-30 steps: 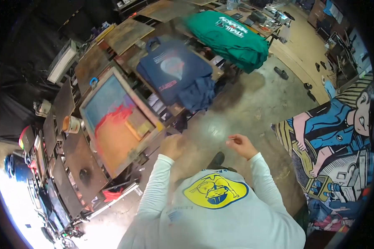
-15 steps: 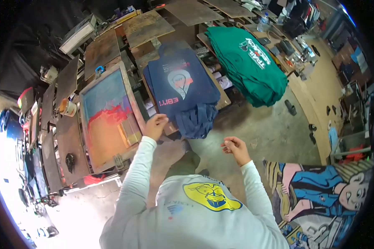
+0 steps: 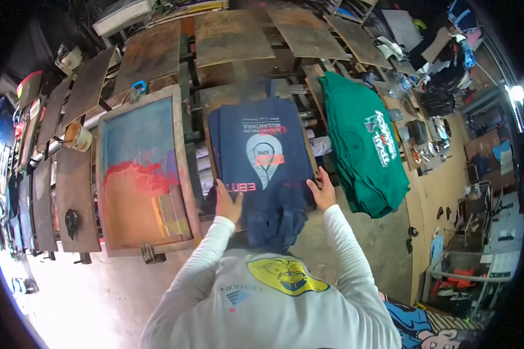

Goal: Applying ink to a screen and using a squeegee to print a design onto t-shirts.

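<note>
A stack of navy tote bags [image 3: 230, 136] with a pale printed emblem lies on a board in front of me, bunched fabric hanging at its near end. My left hand [image 3: 228, 202] grips its lower left edge. Opposite it, my right hand [image 3: 322, 189] holds the lower right edge, thumb on top. A folded pile of green fabric items [image 3: 361, 157] with white print lies to the right. Left of the bags is a screen-printing frame [image 3: 137, 134] smeared with red ink.
Wooden boards [image 3: 233, 38] on racks stretch across the back and left. A paint bucket [image 3: 78, 136] stands left of the frame. A cluttered side table [image 3: 425, 134] holds tools and bottles. Dark footwear [image 3: 413, 232] lies on the right floor, near a painted cartoon panel [image 3: 425, 326].
I have turned toward the navy bags and moved closer. Both hands have moved from the space before me onto the two sides of the stack.
</note>
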Action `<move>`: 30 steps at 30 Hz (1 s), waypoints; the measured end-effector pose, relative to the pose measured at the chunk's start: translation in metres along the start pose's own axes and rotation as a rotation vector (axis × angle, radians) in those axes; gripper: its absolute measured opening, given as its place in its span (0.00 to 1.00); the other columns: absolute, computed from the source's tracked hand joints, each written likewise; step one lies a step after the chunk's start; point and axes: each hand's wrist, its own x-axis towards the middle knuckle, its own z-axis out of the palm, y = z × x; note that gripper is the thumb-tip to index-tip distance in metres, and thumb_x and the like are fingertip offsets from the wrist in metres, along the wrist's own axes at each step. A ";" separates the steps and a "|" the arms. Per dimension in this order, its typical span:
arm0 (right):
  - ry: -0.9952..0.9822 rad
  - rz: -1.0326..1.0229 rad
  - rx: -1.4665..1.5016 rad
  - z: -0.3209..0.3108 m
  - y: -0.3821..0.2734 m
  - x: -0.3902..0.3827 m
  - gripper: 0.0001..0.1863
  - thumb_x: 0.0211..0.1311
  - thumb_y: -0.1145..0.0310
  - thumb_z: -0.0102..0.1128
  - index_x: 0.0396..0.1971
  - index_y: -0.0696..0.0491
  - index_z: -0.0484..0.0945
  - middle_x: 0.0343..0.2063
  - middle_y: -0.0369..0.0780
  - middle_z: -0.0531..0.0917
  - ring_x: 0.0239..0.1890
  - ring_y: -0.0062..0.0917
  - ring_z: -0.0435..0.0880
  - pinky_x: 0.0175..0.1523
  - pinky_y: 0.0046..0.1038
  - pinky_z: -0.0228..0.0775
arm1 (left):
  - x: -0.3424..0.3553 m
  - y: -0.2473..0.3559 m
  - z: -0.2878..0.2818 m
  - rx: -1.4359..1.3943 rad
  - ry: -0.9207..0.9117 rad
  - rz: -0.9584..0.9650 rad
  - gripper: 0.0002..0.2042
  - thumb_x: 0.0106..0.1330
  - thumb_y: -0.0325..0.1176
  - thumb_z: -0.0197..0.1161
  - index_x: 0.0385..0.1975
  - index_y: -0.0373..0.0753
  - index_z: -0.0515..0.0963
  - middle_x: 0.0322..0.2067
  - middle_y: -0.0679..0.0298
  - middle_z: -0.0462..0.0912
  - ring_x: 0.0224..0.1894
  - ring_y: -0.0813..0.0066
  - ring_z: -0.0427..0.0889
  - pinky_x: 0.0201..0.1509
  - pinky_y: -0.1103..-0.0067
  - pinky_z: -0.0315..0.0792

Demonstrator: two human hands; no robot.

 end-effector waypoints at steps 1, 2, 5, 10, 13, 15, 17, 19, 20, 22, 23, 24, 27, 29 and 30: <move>-0.039 0.020 -0.005 0.008 -0.001 0.007 0.42 0.60 0.63 0.72 0.70 0.57 0.61 0.60 0.50 0.77 0.60 0.36 0.78 0.65 0.32 0.69 | -0.004 0.002 0.001 -0.060 0.023 -0.023 0.49 0.66 0.41 0.67 0.74 0.26 0.38 0.72 0.33 0.51 0.75 0.43 0.53 0.78 0.67 0.50; -0.063 -0.002 -0.001 0.015 -0.004 0.009 0.42 0.60 0.63 0.72 0.70 0.57 0.61 0.60 0.50 0.77 0.60 0.36 0.78 0.65 0.32 0.69 | -0.008 0.005 0.003 -0.073 0.020 -0.031 0.50 0.64 0.40 0.68 0.74 0.27 0.37 0.73 0.34 0.47 0.76 0.43 0.50 0.78 0.67 0.48; -0.099 -0.313 -0.179 0.018 -0.017 0.014 0.44 0.57 0.64 0.73 0.71 0.56 0.60 0.61 0.51 0.77 0.58 0.42 0.80 0.64 0.35 0.69 | -0.021 0.018 0.012 0.095 -0.010 0.002 0.51 0.62 0.38 0.69 0.74 0.28 0.37 0.74 0.35 0.43 0.76 0.41 0.47 0.78 0.66 0.48; -0.167 -0.202 -0.232 -0.003 -0.030 0.028 0.44 0.58 0.63 0.70 0.73 0.52 0.58 0.67 0.51 0.69 0.68 0.49 0.67 0.71 0.39 0.59 | -0.024 0.022 0.008 0.065 0.011 -0.039 0.50 0.64 0.40 0.68 0.75 0.29 0.39 0.74 0.36 0.46 0.75 0.42 0.51 0.77 0.65 0.52; -0.119 -0.534 -0.314 0.006 -0.029 0.043 0.46 0.58 0.64 0.69 0.75 0.47 0.54 0.72 0.51 0.61 0.71 0.52 0.61 0.73 0.42 0.56 | -0.029 0.018 0.009 0.169 0.033 -0.012 0.48 0.66 0.43 0.66 0.75 0.29 0.40 0.73 0.38 0.50 0.75 0.42 0.54 0.76 0.65 0.54; -0.231 -0.492 -0.406 0.018 -0.023 0.047 0.45 0.61 0.59 0.65 0.76 0.39 0.53 0.75 0.49 0.53 0.72 0.52 0.59 0.74 0.45 0.54 | -0.035 0.016 0.014 0.242 0.100 0.040 0.45 0.68 0.46 0.63 0.75 0.32 0.44 0.72 0.40 0.56 0.73 0.43 0.58 0.75 0.65 0.57; -0.253 -0.354 -0.659 0.028 -0.014 0.045 0.43 0.64 0.52 0.60 0.76 0.34 0.50 0.76 0.48 0.51 0.72 0.51 0.60 0.74 0.46 0.54 | -0.043 0.016 0.019 0.341 0.127 0.026 0.44 0.68 0.48 0.62 0.75 0.34 0.44 0.72 0.43 0.57 0.73 0.43 0.58 0.74 0.61 0.57; -0.240 -0.379 -0.664 0.031 -0.004 0.047 0.41 0.66 0.48 0.56 0.76 0.30 0.50 0.77 0.48 0.49 0.72 0.51 0.60 0.73 0.46 0.55 | -0.052 0.017 0.020 0.414 0.158 -0.052 0.41 0.69 0.51 0.60 0.75 0.37 0.50 0.70 0.48 0.64 0.72 0.45 0.60 0.73 0.55 0.58; -0.239 -0.381 -0.634 0.031 0.000 0.048 0.41 0.66 0.48 0.56 0.76 0.30 0.50 0.77 0.48 0.50 0.72 0.51 0.60 0.73 0.46 0.56 | -0.059 0.017 0.018 0.406 0.161 -0.069 0.41 0.69 0.51 0.60 0.75 0.37 0.50 0.70 0.48 0.64 0.72 0.45 0.60 0.73 0.55 0.58; -0.262 -0.380 -0.571 0.030 0.005 0.050 0.41 0.65 0.49 0.57 0.76 0.31 0.50 0.76 0.49 0.49 0.72 0.51 0.60 0.73 0.47 0.55 | -0.075 0.017 0.012 0.354 0.149 -0.110 0.39 0.68 0.48 0.61 0.74 0.37 0.54 0.67 0.47 0.69 0.71 0.45 0.63 0.72 0.57 0.59; -0.291 -0.370 -0.524 0.028 0.004 0.050 0.41 0.65 0.48 0.57 0.76 0.31 0.50 0.76 0.50 0.49 0.73 0.52 0.59 0.74 0.47 0.53 | -0.091 0.017 0.011 0.304 0.260 -0.087 0.32 0.67 0.45 0.63 0.68 0.36 0.65 0.61 0.47 0.75 0.67 0.46 0.68 0.70 0.59 0.63; -0.263 -0.422 -0.570 0.028 0.000 0.051 0.44 0.63 0.46 0.60 0.76 0.33 0.50 0.75 0.53 0.50 0.73 0.55 0.57 0.75 0.49 0.48 | -0.106 0.017 0.008 0.280 0.337 -0.073 0.32 0.67 0.45 0.63 0.68 0.36 0.65 0.61 0.47 0.75 0.67 0.46 0.68 0.70 0.59 0.63; -0.111 -0.511 -0.553 0.017 -0.021 0.035 0.47 0.59 0.41 0.65 0.75 0.42 0.56 0.74 0.56 0.53 0.73 0.59 0.54 0.75 0.52 0.45 | -0.173 0.014 0.000 0.109 0.422 -0.058 0.23 0.64 0.42 0.67 0.55 0.35 0.76 0.52 0.46 0.81 0.59 0.48 0.77 0.63 0.64 0.71; -0.044 -0.599 -0.360 0.004 -0.049 0.014 0.46 0.58 0.45 0.69 0.73 0.47 0.61 0.72 0.55 0.58 0.73 0.57 0.56 0.74 0.51 0.48 | -0.221 0.010 -0.006 -0.051 0.473 -0.154 0.21 0.66 0.41 0.66 0.55 0.35 0.76 0.52 0.49 0.82 0.57 0.52 0.79 0.62 0.67 0.72; -0.047 -0.651 -0.190 -0.002 -0.065 -0.004 0.44 0.58 0.49 0.71 0.71 0.50 0.63 0.72 0.53 0.61 0.72 0.54 0.58 0.73 0.49 0.51 | -0.246 0.009 -0.008 -0.202 0.482 -0.155 0.20 0.68 0.40 0.65 0.55 0.36 0.76 0.51 0.51 0.83 0.55 0.55 0.82 0.60 0.70 0.74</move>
